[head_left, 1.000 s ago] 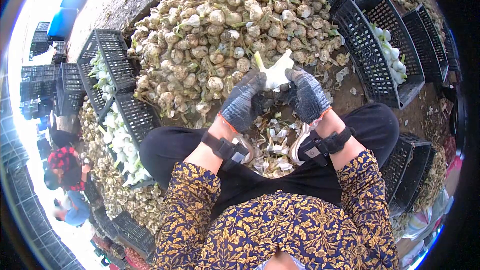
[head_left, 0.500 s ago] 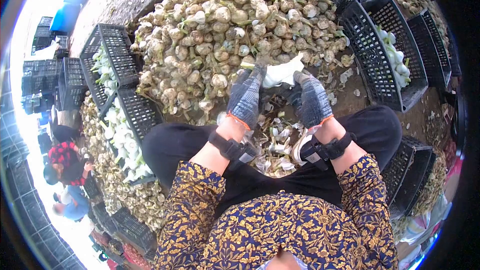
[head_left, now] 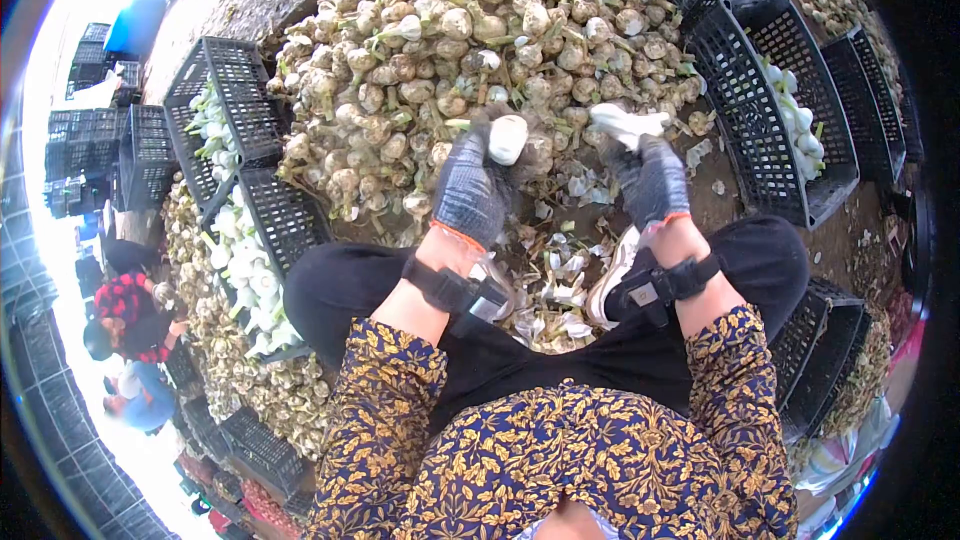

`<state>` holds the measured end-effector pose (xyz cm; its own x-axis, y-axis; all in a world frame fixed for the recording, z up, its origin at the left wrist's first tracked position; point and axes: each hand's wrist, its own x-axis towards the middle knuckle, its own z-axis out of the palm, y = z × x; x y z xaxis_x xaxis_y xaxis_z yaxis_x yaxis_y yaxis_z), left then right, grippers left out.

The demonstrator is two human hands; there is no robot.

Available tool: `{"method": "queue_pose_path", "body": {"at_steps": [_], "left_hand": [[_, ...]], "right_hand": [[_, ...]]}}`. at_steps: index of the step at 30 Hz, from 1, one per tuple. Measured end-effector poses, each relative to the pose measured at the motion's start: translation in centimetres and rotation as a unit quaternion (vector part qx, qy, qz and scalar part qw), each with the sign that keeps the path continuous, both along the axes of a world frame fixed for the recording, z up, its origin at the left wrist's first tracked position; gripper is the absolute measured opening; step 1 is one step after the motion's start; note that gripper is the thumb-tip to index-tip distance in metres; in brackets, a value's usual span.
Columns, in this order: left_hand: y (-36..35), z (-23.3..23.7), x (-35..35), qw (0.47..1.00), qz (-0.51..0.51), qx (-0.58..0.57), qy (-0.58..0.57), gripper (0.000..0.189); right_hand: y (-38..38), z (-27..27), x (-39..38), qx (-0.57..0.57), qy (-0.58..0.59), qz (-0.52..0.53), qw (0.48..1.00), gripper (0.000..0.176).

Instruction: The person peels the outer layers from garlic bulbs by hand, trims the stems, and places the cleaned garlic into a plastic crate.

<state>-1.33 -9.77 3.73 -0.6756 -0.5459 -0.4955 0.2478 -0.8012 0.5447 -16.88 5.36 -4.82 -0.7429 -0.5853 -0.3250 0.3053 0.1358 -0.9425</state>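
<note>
My left hand (head_left: 470, 185), in a dark grey knit glove, is closed on a smooth white garlic bulb (head_left: 507, 139) at the front edge of the garlic heap (head_left: 440, 60). The bulb's green stem end points left. To the right, my right hand (head_left: 652, 180), gloved the same way, is closed on white peeled garlic skin (head_left: 628, 124). The two hands are apart, above the ground between my knees. Loose skins (head_left: 562, 270) lie scattered below them, between my shoes. The heaped bulbs are brown and dirty.
Black crates with white garlic stand left (head_left: 262, 240) and right (head_left: 765, 100) of the heap. An empty-looking black crate (head_left: 825, 350) is by my right knee. Other people (head_left: 130, 310) sit at the far left beside more garlic (head_left: 245, 380).
My hands have moved apart. The white bulb now shows bare in my left hand, and the white skin has gone right with my right hand.
</note>
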Motion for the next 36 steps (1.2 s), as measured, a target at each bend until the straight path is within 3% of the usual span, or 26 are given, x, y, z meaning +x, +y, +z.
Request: {"method": "queue_pose_path", "body": {"at_steps": [1,2,3,5,6,8,9,11,12,13,14,15,16,18,19,20,21,23,24,26,27,29,31,33,35,36], "left_hand": [[0.0,0.1,-0.1,1.0,0.003,-0.002,0.003,0.028],[0.1,0.8,-0.1,0.999,0.02,0.018,-0.027,0.028],[0.3,1.1,0.1,0.997,0.036,0.039,-0.059,0.029],[0.2,0.5,0.5,0.998,0.033,0.007,-0.062,0.031],[0.2,0.3,0.6,0.994,0.035,-0.027,-0.098,0.031],[0.5,0.5,0.4,0.98,0.063,-0.091,-0.165,0.03],[0.5,0.4,0.6,0.98,0.062,-0.09,-0.165,0.03],[0.8,-0.8,1.4,0.91,0.026,-0.34,-0.234,0.029],[-0.8,-8.0,2.9,0.952,-0.076,-0.259,-0.147,0.025],[-0.5,-7.5,2.8,0.951,-0.077,-0.259,-0.147,0.025],[0.1,-6.0,2.6,0.863,-0.07,-0.449,-0.219,0.024],[0.6,-4.0,2.3,0.733,-0.061,-0.617,-0.28,0.024],[1.0,-0.6,1.7,0.753,-0.187,-0.53,-0.341,0.026],[1.4,-1.9,1.9,0.73,-0.145,-0.598,-0.297,0.03],[1.6,-2.9,2.0,0.701,-0.101,-0.66,-0.25,0.035],[1.8,-3.0,1.8,0.617,-0.067,-0.739,-0.263,0.033],[1.8,-3.0,2.0,0.617,-0.068,-0.739,-0.263,0.033],[1.6,-2.1,2.0,0.731,-0.125,-0.634,-0.219,0.031],[1.6,-1.4,1.8,0.731,-0.125,-0.634,-0.219,0.031],[1.7,-0.4,1.4,0.786,-0.141,-0.571,-0.189,0.03],[1.7,-0.9,1.5,0.786,-0.142,-0.571,-0.189,0.03],[1.5,-1.7,1.6,0.723,-0.145,-0.645,-0.202,0.029],[2.0,-1.3,1.6,0.729,-0.13,-0.627,-0.242,0.024],[2.2,-0.7,1.3,0.734,-0.115,-0.608,-0.282,0.02],[2.0,-0.5,1.0,0.713,-0.074,-0.655,-0.238,0.021],[1.6,-1.5,1.0,0.655,-0.07,-0.709,-0.251,0.023]], "right_hand": [[-0.5,1.4,0.6,-0.043,-0.094,-0.016,0.995,0.024],[-0.9,2.9,1.4,0.09,-0.013,0.097,0.991,0.024],[-1.1,4.2,2.4,0.192,0.237,0.243,0.921,0.026],[-0.7,5.3,4.7,0.087,0.454,0.328,0.824,0.028],[-0.9,6.3,5.1,0.088,0.453,0.328,0.824,0.028],[-1.3,8.3,5.3,0.213,0.213,0.506,0.808,0.03],[-1.4,8.2,5.3,0.214,0.213,0.506,0.808,0.03],[-1.4,7.4,5.3,0.156,0.288,0.435,0.839,0.033],[-1.5,6.9,5.4,0.096,0.221,0.395,0.887,0.037],[-2.0,7.4,5.4,0.096,0.22,0.395,0.887,0.037],[-2.7,8.4,5.4,0.113,0.157,0.329,0.924,0.042],[-3.2,9.0,5.3,0.129,0.093,0.26,0.952,0.047],[-3.1,8.5,4.7,0.115,0.038,0.303,0.945,0.04],[-3.5,10.2,5.0,0.121,-0.022,0.313,0.942,0.04],[-3.7,10.8,5.1,0.126,-0.082,0.323,0.934,0.041],[-3.7,10.3,5.1,0.101,-0.055,0.331,0.936,0.039],[-3.5,10.2,5.1,0.1,-0.056,0.331,0.937,0.039],[-3.2,10.7,5.1,0.066,-0.108,0.284,0.95,0.043],[-3.2,10.0,5.1,0.066,-0.108,0.285,0.95,0.043],[-2.9,8.3,4.9,0.071,0.019,0.307,0.949,0.035],[-2.8,8.1,4.9,0.071,0.018,0.307,0.949,0.035],[-2.4,8.3,5.1,0.077,0.165,0.31,0.933,0.025],[-2.3,8.8,5.3,0.082,0.185,0.305,0.931,0.02],[-2.4,8.1,5.7,0.119,0.309,0.251,0.91,0.017],[-2.4,8.1,5.6,0.142,0.32,0.241,0.905,0.019],[-2.4,8.0,5.6,0.132,0.284,0.215,0.925,0.021]]}}
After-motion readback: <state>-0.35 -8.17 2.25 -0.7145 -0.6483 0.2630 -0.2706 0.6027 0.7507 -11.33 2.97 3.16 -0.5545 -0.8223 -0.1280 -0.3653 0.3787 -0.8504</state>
